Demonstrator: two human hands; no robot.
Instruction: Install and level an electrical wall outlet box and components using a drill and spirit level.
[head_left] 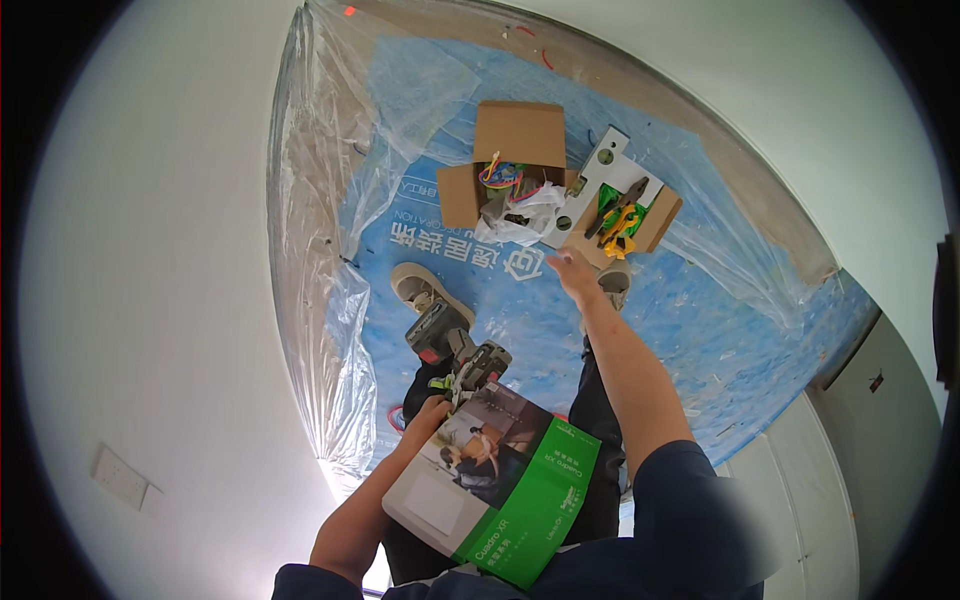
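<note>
A green and white product box (500,480) with a photo panel lies tilted across my lap. My left hand (430,412) is closed at its upper left edge, fingers partly hidden. Just beyond that hand are grey-black cordless power tools (445,335) with red marks, between my left shoe and the box. My right hand (575,278) reaches forward over the floor, fingers drawn together; whatever they pinch is too small to make out. Close ahead of it stands an open small carton (655,225) with pliers (630,195) and yellow-handled tools (622,228) on green material.
An open brown carton (520,135) holds coloured wires and a clear plastic bag (525,215). A white strip with round holes (590,180) lies beside it. Blue printed sheeting (470,290) covers the floor, with clear plastic film (310,250) along the left wall. My shoes (430,290) stand on the sheeting.
</note>
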